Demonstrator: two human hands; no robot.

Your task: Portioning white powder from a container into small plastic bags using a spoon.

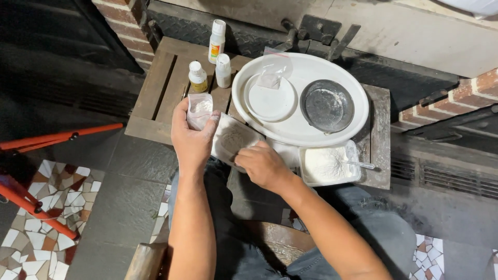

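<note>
My left hand (191, 139) holds a small clear plastic bag of white powder (199, 110) upright over the wooden pallet. My right hand (263, 165) rests with fingers curled on a white square container (232, 139) dusted with powder; whether it grips something small I cannot tell. Both hands meet just in front of a big white oval tray (357, 111). On the tray sit a white saucer (271, 101) with another small plastic bag (273, 70) and a dark metal bowl (327, 105).
Three small white bottles (217, 40) (197, 77) (223, 70) stand on the wooden pallet (158, 88). A rectangular tub of white powder (326, 166) with a clear spoon (359, 165) lies to the right. Red metal legs (46, 140) stand left, over mosaic floor. Brick wall behind.
</note>
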